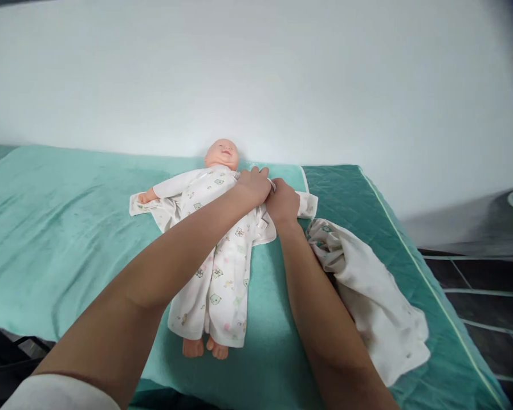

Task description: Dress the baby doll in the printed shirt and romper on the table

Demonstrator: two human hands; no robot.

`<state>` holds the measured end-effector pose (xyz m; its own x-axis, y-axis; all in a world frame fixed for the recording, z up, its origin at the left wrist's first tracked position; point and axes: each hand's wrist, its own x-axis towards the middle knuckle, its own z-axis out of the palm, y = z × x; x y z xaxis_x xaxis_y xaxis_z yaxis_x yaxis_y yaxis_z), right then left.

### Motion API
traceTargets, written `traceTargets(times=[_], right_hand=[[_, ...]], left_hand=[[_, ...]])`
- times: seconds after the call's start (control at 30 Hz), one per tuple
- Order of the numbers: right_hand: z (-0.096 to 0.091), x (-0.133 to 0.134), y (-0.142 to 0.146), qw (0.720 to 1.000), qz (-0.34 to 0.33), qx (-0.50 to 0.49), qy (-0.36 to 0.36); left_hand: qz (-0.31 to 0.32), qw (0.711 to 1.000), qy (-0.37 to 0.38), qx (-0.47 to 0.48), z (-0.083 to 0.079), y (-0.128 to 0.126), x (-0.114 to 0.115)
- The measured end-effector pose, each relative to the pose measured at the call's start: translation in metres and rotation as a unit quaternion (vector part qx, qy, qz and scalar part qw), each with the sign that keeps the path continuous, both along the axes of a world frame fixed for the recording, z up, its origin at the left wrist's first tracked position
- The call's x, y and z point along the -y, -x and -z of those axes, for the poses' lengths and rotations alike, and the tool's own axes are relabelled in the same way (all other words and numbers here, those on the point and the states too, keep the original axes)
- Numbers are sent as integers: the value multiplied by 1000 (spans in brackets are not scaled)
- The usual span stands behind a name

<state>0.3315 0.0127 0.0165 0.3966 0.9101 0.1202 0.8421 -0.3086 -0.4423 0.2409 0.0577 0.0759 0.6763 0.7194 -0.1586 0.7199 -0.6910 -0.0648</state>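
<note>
A baby doll (226, 155) lies face up on the green sheet, its head at the wall. It wears white printed baby clothes (222, 273), and its bare feet point at me. A white baby shirt (165, 213) is spread open beneath it, one sleeve (308, 205) sticking out at the right. My left hand (255, 185) is closed at the doll's arm on the right, pinching white cloth. Just beside it, my right hand (283, 202) has its fingers curled around the sleeve. My hands hide that arm and what exactly each one grips.
A crumpled white garment (367, 290) lies to the right of my right forearm. The light green sheet (68, 239) covers a darker green quilted pad (337, 188). The white wall (256, 74) stands behind. Beyond the right edge is a dark tiled floor (479, 279).
</note>
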Motion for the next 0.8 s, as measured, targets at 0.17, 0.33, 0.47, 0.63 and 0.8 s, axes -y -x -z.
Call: traceTargets(times=[0.17,0.33,0.47,0.63,0.8], right_hand=[[1,-7,-5,1000,11,-25,0],[3,-8,-8,999,7,-38,-5],[3,-7,-12,998,13,-64,-17],[5,-3,-17,994,17,-105,-40],[12,-3,-22,980,25,-182,-79]], left_hand=[[-20,999,24,-38,7,-5,-16],[-24,997,23,-67,4,-4,-23],[-18,996,-3,-84,-1,1,-23],[-38,994,-23,-98,-17,14,-16],[-61,992,-46,-104,-35,35,-9]])
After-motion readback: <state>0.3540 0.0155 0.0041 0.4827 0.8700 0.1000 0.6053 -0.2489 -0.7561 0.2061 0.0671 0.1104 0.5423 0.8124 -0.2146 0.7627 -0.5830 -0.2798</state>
